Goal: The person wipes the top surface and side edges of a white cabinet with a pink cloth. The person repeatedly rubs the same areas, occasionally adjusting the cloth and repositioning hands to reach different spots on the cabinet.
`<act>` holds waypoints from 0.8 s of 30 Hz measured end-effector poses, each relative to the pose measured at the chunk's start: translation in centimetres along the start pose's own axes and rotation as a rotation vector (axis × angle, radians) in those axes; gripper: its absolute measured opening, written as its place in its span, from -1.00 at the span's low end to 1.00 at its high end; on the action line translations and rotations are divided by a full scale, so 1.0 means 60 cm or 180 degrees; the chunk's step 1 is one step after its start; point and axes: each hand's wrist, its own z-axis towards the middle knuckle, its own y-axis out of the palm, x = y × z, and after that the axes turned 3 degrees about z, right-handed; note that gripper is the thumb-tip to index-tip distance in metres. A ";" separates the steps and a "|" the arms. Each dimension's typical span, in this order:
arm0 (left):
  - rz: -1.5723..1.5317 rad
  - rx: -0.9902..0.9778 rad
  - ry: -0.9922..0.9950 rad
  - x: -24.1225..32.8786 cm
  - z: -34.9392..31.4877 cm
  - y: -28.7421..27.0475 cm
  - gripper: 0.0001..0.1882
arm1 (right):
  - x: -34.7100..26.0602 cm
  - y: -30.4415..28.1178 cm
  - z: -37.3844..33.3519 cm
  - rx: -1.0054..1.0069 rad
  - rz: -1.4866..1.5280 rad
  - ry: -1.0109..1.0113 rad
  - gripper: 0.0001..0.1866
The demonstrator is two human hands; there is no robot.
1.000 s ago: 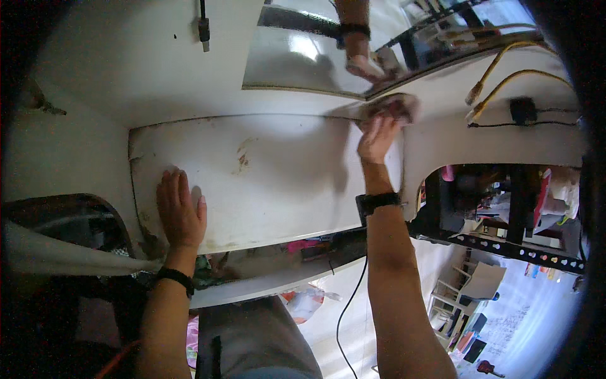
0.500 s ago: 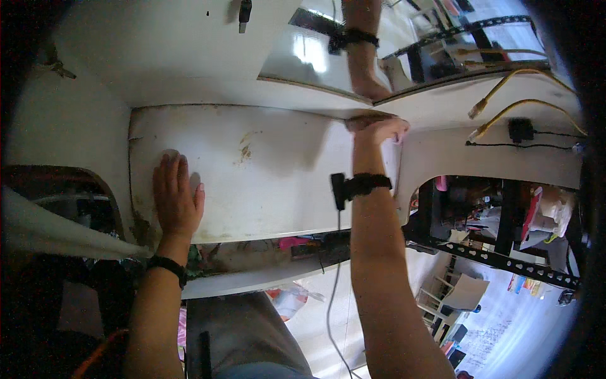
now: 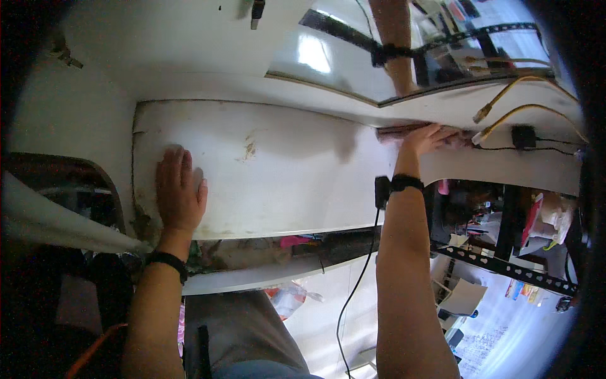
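Observation:
My left hand lies flat on the left part of a white panel, fingers straight and side by side, holding nothing. Brown stains mark the panel near its upper middle and by its lower left corner. Off the panel's right end, my right hand presses a bunched brownish-pink cloth along the foot of the white back wall. Part of the cloth is hidden under the palm and fingers. Both wrists wear black bands, and a thin dark cable hangs from the right one.
Two yellow network cables and a black plug adapter lie right of the cloth. A mirror-like pane rises behind. An opening at right shows stored things and a black slotted metal bar. Below the panel's front edge runs a cluttered gap.
My right hand has slid to the right with the cloth, off the panel's upper right corner and toward the yellow cables. My left hand rests in much the same place.

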 end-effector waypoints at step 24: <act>0.0003 0.0040 -0.0011 0.000 -0.001 -0.005 -0.39 | -0.295 -0.058 -0.338 -0.3687 0.0475 -0.2542 -0.62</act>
